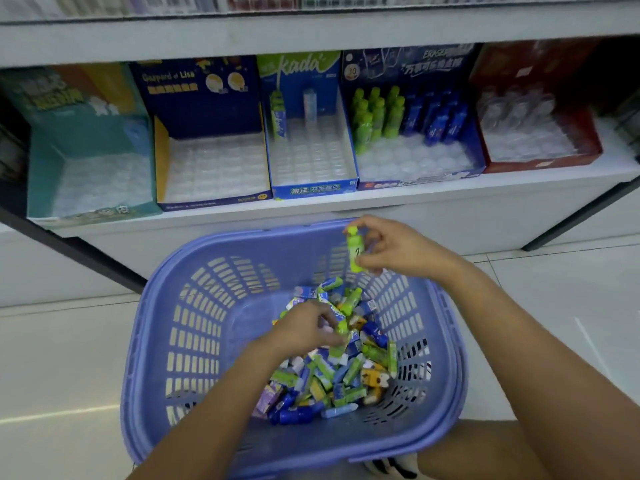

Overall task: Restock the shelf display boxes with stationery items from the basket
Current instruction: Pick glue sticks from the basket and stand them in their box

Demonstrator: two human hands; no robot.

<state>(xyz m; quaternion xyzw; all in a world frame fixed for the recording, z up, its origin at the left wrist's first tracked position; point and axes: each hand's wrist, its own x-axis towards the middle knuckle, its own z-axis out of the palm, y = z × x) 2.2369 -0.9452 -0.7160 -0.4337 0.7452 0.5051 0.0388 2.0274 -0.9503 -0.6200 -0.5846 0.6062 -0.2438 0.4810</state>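
my right hand (391,247) pinches a green bottle eraser (356,252) at its 9 o'clock; in the basket (152,306) my left hand (304,329) pinches a second green eraser (343,328) at 3 o'clock.

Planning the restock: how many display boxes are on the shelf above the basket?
5, left to right: teal box, navy-and-yellow box, blue kada box, dark blue eraser box, red box. Others may hide past the frame edges.

Pale glossy floor tiles (69,358) spread left and right. 2 dark slanted bars meet the floor: a left bar (86,251) and a right bar (581,216). A black-and-white shoe (391,467) shows at the floor's near edge.
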